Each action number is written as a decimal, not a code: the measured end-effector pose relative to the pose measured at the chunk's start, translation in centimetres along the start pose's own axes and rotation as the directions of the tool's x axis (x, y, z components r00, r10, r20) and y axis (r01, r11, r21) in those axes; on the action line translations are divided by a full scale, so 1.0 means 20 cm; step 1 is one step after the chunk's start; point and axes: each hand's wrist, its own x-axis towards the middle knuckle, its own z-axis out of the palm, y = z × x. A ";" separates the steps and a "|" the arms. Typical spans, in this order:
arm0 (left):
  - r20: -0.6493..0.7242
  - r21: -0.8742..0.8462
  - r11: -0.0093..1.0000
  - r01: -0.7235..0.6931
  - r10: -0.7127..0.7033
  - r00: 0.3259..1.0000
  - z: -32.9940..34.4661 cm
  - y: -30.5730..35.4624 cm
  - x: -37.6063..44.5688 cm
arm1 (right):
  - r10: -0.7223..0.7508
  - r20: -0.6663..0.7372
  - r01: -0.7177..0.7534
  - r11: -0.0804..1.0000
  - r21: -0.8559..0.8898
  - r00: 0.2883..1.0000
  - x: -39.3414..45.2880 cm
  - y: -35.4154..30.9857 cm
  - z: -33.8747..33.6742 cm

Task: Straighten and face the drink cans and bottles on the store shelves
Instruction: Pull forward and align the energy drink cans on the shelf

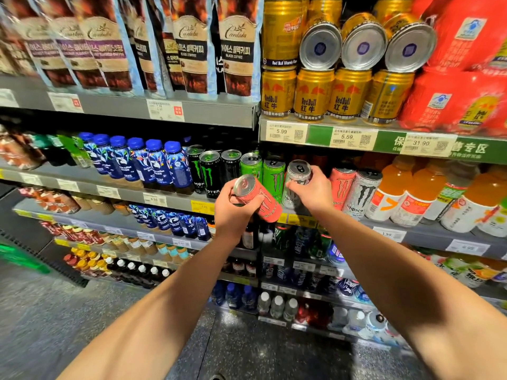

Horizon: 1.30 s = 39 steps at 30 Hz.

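My left hand (235,212) grips a salmon-pink Monster can (258,197), tilted with its top toward the upper left, held out in front of the shelf. My right hand (315,192) holds a white Monster can (297,176) that stands on the middle shelf (170,200) between a green Monster can (273,179) and another pink can (341,187). Black Monster cans (210,174) line up to the left, and a second white can (360,193) stands to the right.
Blue-capped bottles (153,163) fill the shelf's left side, orange drink bottles (406,196) its right. Above sit gold Red Bull cans (312,93), three lying on their sides (363,45), and coffee pouches (189,48). Lower shelves hold more bottles. Grey floor lies below.
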 end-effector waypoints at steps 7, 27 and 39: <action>-0.003 0.001 0.999 0.036 -0.036 0.999 0.02 0.01 0.00 | 0.001 0.002 -0.001 1.000 -0.018 1.000 0.02 -0.02 0.01; 0.041 0.072 0.997 -0.038 0.035 0.999 0.23 0.01 0.01 | 0.039 -0.185 -0.008 0.986 0.165 0.982 -0.10 0.01 -0.13; -0.084 0.341 0.940 0.014 0.016 0.996 0.58 0.09 0.06 | -0.003 -0.208 0.032 0.990 0.137 0.978 -0.23 0.14 -0.34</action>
